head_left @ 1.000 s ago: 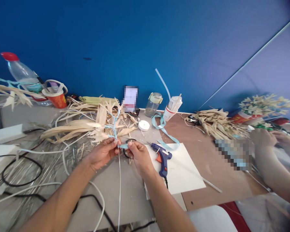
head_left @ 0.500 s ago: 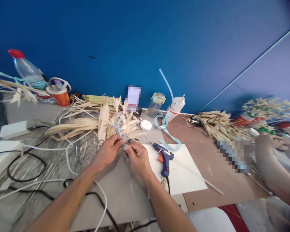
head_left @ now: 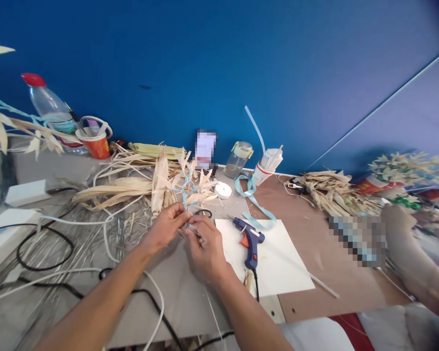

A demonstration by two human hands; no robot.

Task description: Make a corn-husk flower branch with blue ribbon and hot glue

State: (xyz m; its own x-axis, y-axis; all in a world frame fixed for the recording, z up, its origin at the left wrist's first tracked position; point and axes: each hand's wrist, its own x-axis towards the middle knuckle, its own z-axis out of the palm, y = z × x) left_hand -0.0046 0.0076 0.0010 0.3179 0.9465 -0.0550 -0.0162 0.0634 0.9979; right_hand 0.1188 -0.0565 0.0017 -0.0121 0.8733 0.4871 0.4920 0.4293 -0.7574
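My left hand [head_left: 170, 224] is closed in a pinch on a branch [head_left: 185, 187] whose stem is wrapped in light blue, with pale dried-husk petals spreading above the fingers. Close against it, my right hand [head_left: 207, 243] has its thumb and fingers pressed together just below the stem. What sits between those right fingers is mostly hidden; a bit of light blue shows near the tips. A dark ring [head_left: 204, 212], perhaps a handle, shows just behind the right hand. To the right, a blue glue gun [head_left: 249, 239] lies on a white sheet [head_left: 278, 273].
Dried corn husks [head_left: 113, 191] lie behind my left hand. A white spool [head_left: 223, 190], a light blue ribbon [head_left: 254, 204], a jar [head_left: 237, 161] and a paper cup [head_left: 262, 171] stand farther back. Cables [head_left: 157, 312] cross the left side. Another person's arm [head_left: 406, 253] is at the right.
My right hand has turned and shifted slightly lower and right, uncovering the dark ring behind it. The left hand keeps its pinch on the branch. The view has shifted slightly.
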